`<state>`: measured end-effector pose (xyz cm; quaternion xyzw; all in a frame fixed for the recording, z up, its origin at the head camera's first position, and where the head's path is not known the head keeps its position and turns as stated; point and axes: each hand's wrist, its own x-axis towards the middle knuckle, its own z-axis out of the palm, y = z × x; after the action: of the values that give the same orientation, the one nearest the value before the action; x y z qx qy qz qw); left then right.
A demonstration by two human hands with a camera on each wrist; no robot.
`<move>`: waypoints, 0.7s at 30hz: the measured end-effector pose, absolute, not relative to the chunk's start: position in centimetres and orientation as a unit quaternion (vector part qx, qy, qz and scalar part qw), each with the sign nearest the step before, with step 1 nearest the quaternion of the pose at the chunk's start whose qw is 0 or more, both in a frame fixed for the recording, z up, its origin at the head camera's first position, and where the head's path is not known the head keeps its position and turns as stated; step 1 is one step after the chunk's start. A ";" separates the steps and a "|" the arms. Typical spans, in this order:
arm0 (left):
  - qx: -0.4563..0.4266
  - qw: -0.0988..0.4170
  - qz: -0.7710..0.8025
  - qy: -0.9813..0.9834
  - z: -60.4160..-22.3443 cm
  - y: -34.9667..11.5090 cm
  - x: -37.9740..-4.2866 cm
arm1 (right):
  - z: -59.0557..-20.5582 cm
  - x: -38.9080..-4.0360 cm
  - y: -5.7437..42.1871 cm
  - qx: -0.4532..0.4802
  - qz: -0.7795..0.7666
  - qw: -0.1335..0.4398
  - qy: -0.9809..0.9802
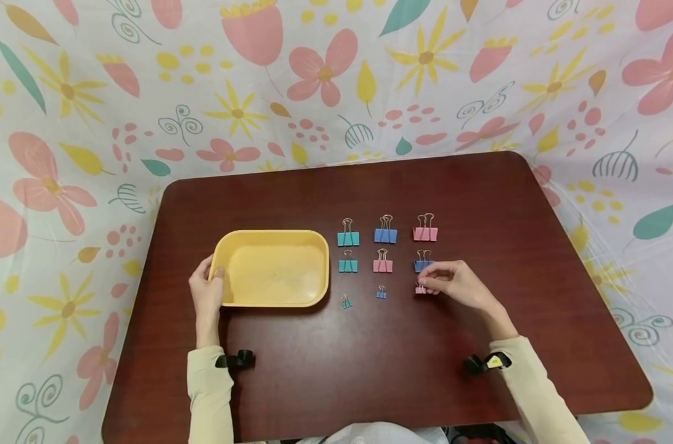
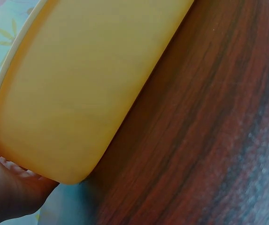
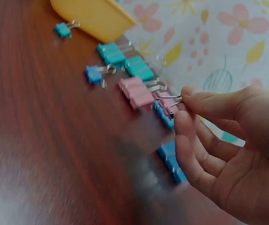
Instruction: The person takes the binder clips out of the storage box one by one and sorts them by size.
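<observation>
My left hand (image 1: 208,288) grips the left end of a yellow plastic tray (image 1: 270,234), thumb over the rim. The tray's wall (image 2: 87,84) fills much of the left wrist view. Between thumb and index finger, my right hand (image 1: 458,283) pinches a small pink binder clip (image 1: 420,288) by its wire handles; the right wrist view shows this pink clip (image 3: 167,103) at the fingertips. Just beyond, a blue binder clip (image 1: 423,266) is partly covered by the hand. To the left lie a small blue clip (image 1: 381,295) and a small teal clip (image 1: 346,302).
More binder clips lie in rows right of the tray: two teal ones (image 1: 347,238), a medium pink one (image 1: 383,266), a large blue one (image 1: 385,235) and a large pink one (image 1: 425,234). The brown table (image 1: 358,370) ends before a flowered cloth (image 1: 325,123).
</observation>
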<state>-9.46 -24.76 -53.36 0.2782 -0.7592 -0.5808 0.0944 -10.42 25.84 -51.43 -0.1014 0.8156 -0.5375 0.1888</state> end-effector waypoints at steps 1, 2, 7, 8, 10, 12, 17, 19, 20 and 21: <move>0.279 0.096 -0.581 -0.759 -53.3 -24.8 -9.4 | -51.7 -10.3 26.1 -0.095 -0.534 0.190 0.818; 0.279 0.096 -0.581 -0.758 -53.3 -24.8 -9.4 | -51.9 -10.1 26.3 -0.090 -0.530 0.191 0.822; 0.281 0.097 -0.579 -0.759 -53.3 -25.0 -9.5 | -53.2 -9.6 26.9 -0.070 -0.526 0.193 0.825; 0.281 0.097 -0.579 -0.759 -53.3 -25.1 -9.5 | -53.5 -9.6 26.9 -0.070 -0.529 0.191 0.824; 0.281 0.096 -0.579 -0.759 -53.3 -25.3 -9.4 | -54.0 -9.6 26.9 -0.072 -0.530 0.185 0.825; 0.280 0.094 -0.580 -0.759 -53.3 -25.4 -9.2 | -54.3 -9.6 26.8 -0.076 -0.529 0.177 0.826; 0.280 0.093 -0.576 -0.762 -53.4 -25.5 -8.5 | -53.2 -9.2 26.0 -0.094 -0.511 0.153 0.841; 0.275 0.099 -0.576 -0.763 -53.3 -25.5 -8.1 | -52.2 -8.9 25.6 -0.098 -0.502 0.133 0.849; 0.271 0.102 -0.577 -0.763 -53.3 -25.6 -8.0 | -51.6 -8.8 25.4 -0.097 -0.499 0.121 0.853; 0.267 0.106 -0.578 -0.764 -53.3 -25.6 -7.8 | -51.1 -8.6 25.3 -0.093 -0.496 0.106 0.857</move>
<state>-7.84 -25.55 -53.26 0.2671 -0.7637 -0.5780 0.1059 -8.65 25.26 -51.06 -0.0935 0.8566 -0.4962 0.1063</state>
